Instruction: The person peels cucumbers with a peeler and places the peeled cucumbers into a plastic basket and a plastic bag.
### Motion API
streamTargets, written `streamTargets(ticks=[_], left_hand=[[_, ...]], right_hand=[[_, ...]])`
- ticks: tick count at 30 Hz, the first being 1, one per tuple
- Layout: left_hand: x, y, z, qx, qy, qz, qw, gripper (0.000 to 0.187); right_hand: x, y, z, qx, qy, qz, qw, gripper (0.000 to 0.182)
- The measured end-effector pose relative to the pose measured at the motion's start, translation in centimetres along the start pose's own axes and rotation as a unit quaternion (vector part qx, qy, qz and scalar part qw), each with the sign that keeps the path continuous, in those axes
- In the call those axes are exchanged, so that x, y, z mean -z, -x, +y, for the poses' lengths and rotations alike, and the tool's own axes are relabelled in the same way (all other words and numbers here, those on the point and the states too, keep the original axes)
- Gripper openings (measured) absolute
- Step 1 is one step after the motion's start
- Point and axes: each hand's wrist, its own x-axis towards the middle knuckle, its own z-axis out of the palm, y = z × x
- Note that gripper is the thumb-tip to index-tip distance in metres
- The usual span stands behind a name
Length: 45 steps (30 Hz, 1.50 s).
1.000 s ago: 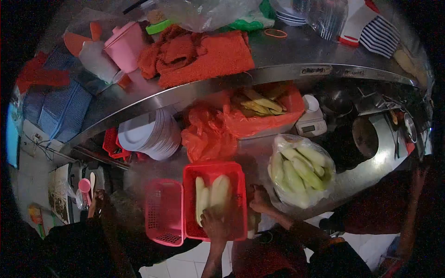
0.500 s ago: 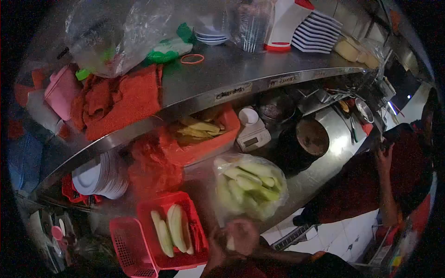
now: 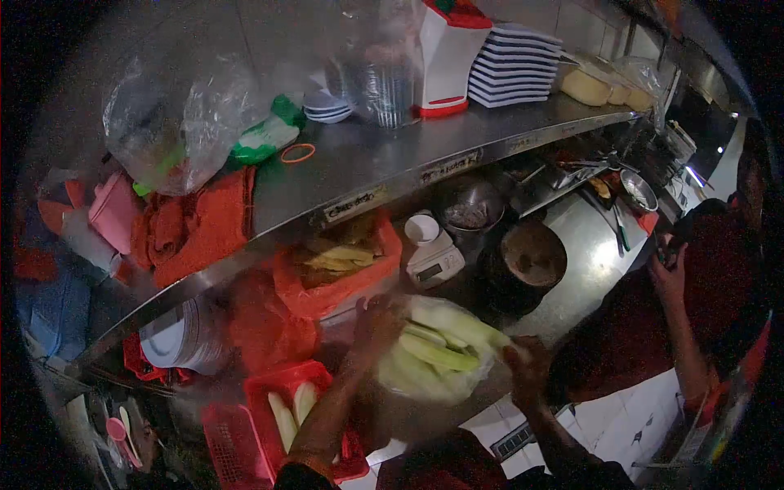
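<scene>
A clear plastic bag (image 3: 425,384) of long, pale-green peeled vegetables (image 3: 441,351) lies on the steel counter in front of me. My left hand (image 3: 382,320) is at the bag's left side, its fingers smeared by motion. At the opposite side, my right hand (image 3: 527,366) has its fingers closed on the bag's edge, near the end of one vegetable. Left of the bag, a red plastic basket (image 3: 260,377) holds paler peeled vegetables (image 3: 283,420), partly covered by my left forearm.
Behind the bag stand an orange-lined tub (image 3: 306,306) of yellowish strips, a kitchen scale (image 3: 437,263) with a white cup, and a dark round pot (image 3: 531,257). A steel shelf (image 3: 359,175) runs above. At right, a co-worker's hand (image 3: 670,273) is near the counter.
My hands were together low in front of me, by the basket, and have moved apart and forward to either side of the bag. The view has shifted slightly.
</scene>
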Motion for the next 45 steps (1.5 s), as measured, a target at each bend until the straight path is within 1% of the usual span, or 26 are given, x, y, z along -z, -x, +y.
streamTargets(ticks=[1,3,4,5,6,7,8,10,11,12,13,14,15,16,18,28,29,34,36,37,38,39,40,41,43,45], left_hand=[[-0.1,-0.5,-0.2,0.044,0.049,-0.049,0.997,0.038],[-0.5,-1.7,-1.6,0.083,0.090,-0.100,0.987,0.033],[-1.0,-2.1,-2.6,0.162,0.285,0.010,0.945,0.029],[-1.2,-2.3,-2.9,0.235,0.466,0.117,0.845,0.027],[0.6,-2.9,-2.0,0.236,0.465,0.113,0.846,0.027],[4.1,-4.1,-0.2,0.240,0.440,0.050,0.864,0.027],[6.0,-5.3,0.9,0.246,0.411,-0.012,0.878,0.027],[5.6,-5.0,2.0,0.194,0.348,0.012,0.917,0.029],[6.7,-4.9,2.2,0.268,0.398,-0.050,0.876,0.029],[5.9,-4.0,2.1,0.213,0.353,0.041,0.910,0.026],[5.3,-3.6,2.0,0.247,0.310,0.024,0.918,0.025],[4.2,-3.1,1.6,0.214,0.350,0.075,0.909,0.023],[4.1,-3.0,2.1,0.228,0.361,0.097,0.899,0.021],[4.3,-2.9,2.8,0.234,0.379,0.118,0.888,0.019],[4.3,-2.9,3.4,0.242,0.396,0.155,0.872,0.023],[1.2,-7.0,2.7,0.247,0.429,0.210,0.843,0.030],[2.6,-6.3,1.7,0.231,0.411,0.139,0.871,0.032],[8.8,-3.0,-1.7,0.182,0.463,0.013,0.867,0.035],[10.4,-0.5,-2.0,0.150,0.461,-0.010,0.875,0.031],[10.5,0.0,-1.1,0.145,0.464,-0.027,0.873,0.031],[10.5,1.0,0.1,0.222,0.620,-0.045,0.752,0.027],[10.2,2.2,1.2,0.298,0.744,-0.057,0.595,0.023],[8.2,2.8,2.9,0.302,0.741,-0.061,0.597,0.023],[6.4,2.9,4.9,0.267,0.640,-0.016,0.721,0.029],[5.1,3.5,5.1,0.232,0.515,0.033,0.825,0.038],[10.0,4.0,5.5,0.279,0.564,0.027,0.777,0.041]], right_hand=[[-1.3,0.3,-0.2,0.039,-0.007,0.018,0.999,0.024],[-4.2,0.9,4.2,-0.006,-0.331,-0.048,0.942,0.027],[-5.4,1.1,4.1,-0.007,-0.335,-0.044,0.941,0.027],[-6.7,1.5,3.6,-0.036,-0.255,-0.083,0.963,0.032],[-7.6,1.8,3.3,-0.066,-0.171,-0.123,0.975,0.037],[-8.1,1.7,3.0,-0.072,-0.169,-0.125,0.975,0.037],[-8.9,0.9,2.4,0.005,-0.076,-0.126,0.989,0.040],[-10.5,-0.4,2.1,0.107,0.052,-0.146,0.982,0.047],[-10.5,-1.5,3.1,0.134,0.084,-0.164,0.974,0.051],[-9.3,-2.2,2.7,0.038,0.004,-0.274,0.961,0.063],[-7.9,-1.9,2.4,0.056,0.050,-0.311,0.948,0.072],[-6.4,-1.6,2.1,0.079,0.093,-0.346,0.930,0.082],[-5.2,-1.4,2.8,0.205,0.169,-0.351,0.898,0.087],[-4.7,-1.4,3.9,0.265,0.149,-0.375,0.876,0.091],[-2.9,-1.2,-0.7,0.256,0.227,-0.437,0.832,0.087],[0.2,-4.5,-6.0,0.260,0.352,-0.412,0.799,0.056],[0.5,-4.8,-6.8,0.264,0.362,-0.408,0.796,0.052],[2.8,-6.3,-11.2,0.290,0.388,-0.354,0.800,0.035],[3.2,-7.4,-10.4,0.290,0.365,-0.305,0.831,0.028],[2.9,-7.6,-6.5,0.310,0.321,-0.265,0.855,0.029],[1.6,-7.0,-5.0,0.332,0.276,-0.225,0.873,0.031],[1.3,-6.0,-4.3,0.302,0.194,-0.342,0.868,0.033],[0.4,-4.8,-5.0,0.296,0.189,-0.388,0.852,0.032],[0.1,-3.9,-4.8,0.291,0.203,-0.401,0.844,0.032],[0.3,-3.1,-4.3,0.276,0.229,-0.392,0.847,0.032],[1.6,-3.5,-3.8,0.258,0.250,-0.360,0.861,0.032]])
